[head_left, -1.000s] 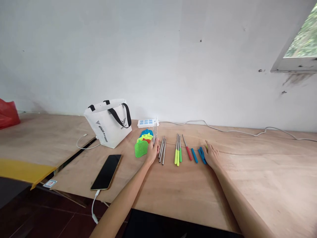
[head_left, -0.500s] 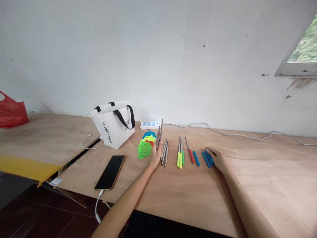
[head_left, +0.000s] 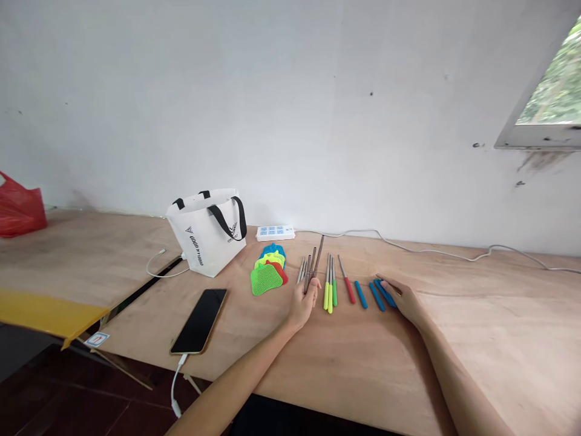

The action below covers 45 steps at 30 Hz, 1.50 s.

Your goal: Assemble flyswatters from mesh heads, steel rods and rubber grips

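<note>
My left hand (head_left: 303, 303) is closed round several thin metal telescopic rods (head_left: 313, 266), which point up and away from me. More bare metal rods lie just behind it, partly hidden. My right hand (head_left: 403, 300) pinches a blue handle grip (head_left: 385, 293) at the table surface. Beside that lie two more blue grips (head_left: 361, 295), apart from each other. Between my hands are rods fitted with yellow grips (head_left: 328, 297), a green grip (head_left: 334, 292) and a red grip (head_left: 349, 290). Perforated fly swatter heads (head_left: 266, 280) in green, red, yellow and blue overlap left of my left hand.
A white tote bag (head_left: 206, 236) stands at the back left, near a white power strip (head_left: 275, 233). A phone (head_left: 200, 321) with a cable lies near the front edge. A grey cord (head_left: 431, 247) runs along the wall. A red plastic bag (head_left: 20, 209) sits far left.
My left hand has moved right with its rods, now in front of the loose rods and uncovering the red swatter head. My right hand stays at the blue grips.
</note>
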### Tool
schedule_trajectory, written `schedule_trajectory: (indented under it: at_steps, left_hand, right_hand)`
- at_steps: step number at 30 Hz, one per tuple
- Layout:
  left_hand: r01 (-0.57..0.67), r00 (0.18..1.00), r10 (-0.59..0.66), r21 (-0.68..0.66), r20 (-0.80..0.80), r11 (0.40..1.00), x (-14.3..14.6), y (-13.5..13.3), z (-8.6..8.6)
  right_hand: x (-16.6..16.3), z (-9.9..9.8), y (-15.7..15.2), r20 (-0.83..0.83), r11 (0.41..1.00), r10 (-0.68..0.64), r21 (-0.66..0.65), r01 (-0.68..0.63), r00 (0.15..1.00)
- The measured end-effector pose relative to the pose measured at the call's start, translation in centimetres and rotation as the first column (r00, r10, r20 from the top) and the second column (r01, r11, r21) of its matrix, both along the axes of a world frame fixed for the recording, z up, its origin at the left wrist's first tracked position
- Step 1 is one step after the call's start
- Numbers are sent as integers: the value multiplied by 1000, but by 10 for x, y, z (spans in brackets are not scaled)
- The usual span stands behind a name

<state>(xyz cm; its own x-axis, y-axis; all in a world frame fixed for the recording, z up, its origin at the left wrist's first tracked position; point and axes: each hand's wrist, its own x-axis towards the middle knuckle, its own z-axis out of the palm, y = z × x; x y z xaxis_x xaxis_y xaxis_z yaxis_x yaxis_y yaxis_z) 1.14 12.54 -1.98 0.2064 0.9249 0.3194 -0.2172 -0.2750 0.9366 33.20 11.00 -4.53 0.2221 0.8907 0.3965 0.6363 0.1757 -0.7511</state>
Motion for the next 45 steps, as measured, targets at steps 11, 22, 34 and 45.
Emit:
schedule_trajectory:
  at_steps: [11, 22, 34, 45]
  left_hand:
    - [174, 981, -181, -108, -64, 979, 8, -4, -6]
    - [156, 987, -161, -128, -29, 979, 4, -8, 6]
    - [116, 993, -117, -133, 0, 984, 5, -1, 1]
    - [-74, 994, 73, -14, -81, 997, 1, 37, 7]
  right_hand:
    - [-147, 114, -25, -176, 920, 244, 352, -171, 953]
    - [-196, 132, -20, -249, 907, 132, 421, -16, 959]
    - [-187, 86, -12, -60, 932, 111, 352, -83, 992]
    - [-169, 24, -7, 581, 990, 32, 96, -108, 813]
